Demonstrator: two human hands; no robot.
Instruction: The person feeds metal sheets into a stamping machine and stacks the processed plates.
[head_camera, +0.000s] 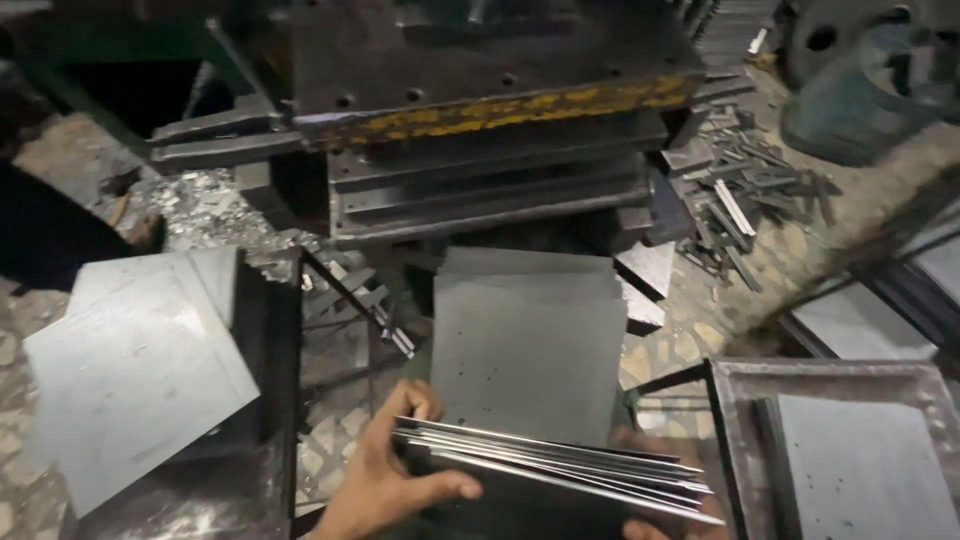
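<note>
While our left hand (385, 480) clamps the fanned metal sheets (560, 465) by their edge, our right hand (650, 528), barely visible, props the far corner; its grip we cannot tell. We keep them level just before the press (490, 130), over the flat sheet (525, 340) lying there.

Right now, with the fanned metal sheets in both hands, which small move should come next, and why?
Probably square the stack of thin metal sheets first. The left hand grips its near left corner, while only the fingertips of the right hand show at the bottom edge. The sheet edges are splayed apart like a fan, so tapping them even on the flat grey sheet lying before the press seems sensible.
</note>
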